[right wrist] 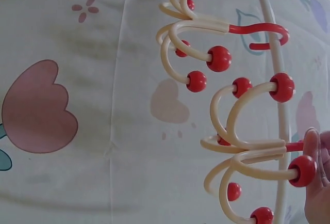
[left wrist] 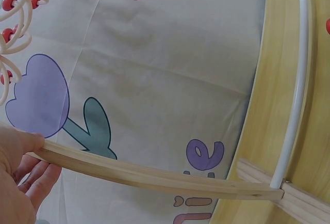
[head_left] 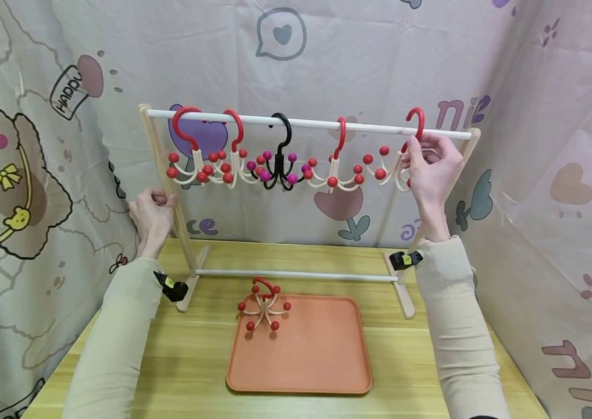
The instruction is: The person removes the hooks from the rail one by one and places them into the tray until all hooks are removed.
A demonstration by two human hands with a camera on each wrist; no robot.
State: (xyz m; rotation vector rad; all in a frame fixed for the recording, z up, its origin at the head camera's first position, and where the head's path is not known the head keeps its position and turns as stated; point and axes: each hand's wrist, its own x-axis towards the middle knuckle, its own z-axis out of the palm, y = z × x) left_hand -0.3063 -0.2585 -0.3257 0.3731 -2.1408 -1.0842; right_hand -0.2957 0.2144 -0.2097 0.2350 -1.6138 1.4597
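— Where was the red-hooked hanger [head_left: 403, 157], and what had hold of it?

— At the far right end of the top rail [head_left: 306, 123], its hook over the rail. The right hand [head_left: 432, 171] had its grip pinched on the stem just under the hook, fingers curled round it, probably to steady the dangling arms.

— And the other hand?

— The left hand [head_left: 152, 216] gripped the rack's left wooden upright [head_left: 167, 192], thumb and fingers closed round it, likely bracing the light frame so it didn't tip.

— Anything else about?

— Four more hangers on the rail, one of them black [head_left: 277, 157], and a spare hanger [head_left: 264, 305] lying at the back edge of the orange tray [head_left: 301, 361] on the desk [head_left: 191, 349].

— What couldn't you make out?

— Whether the hook fully sat on the rail; the right wrist view cut off most of the fingers [right wrist: 314, 146].
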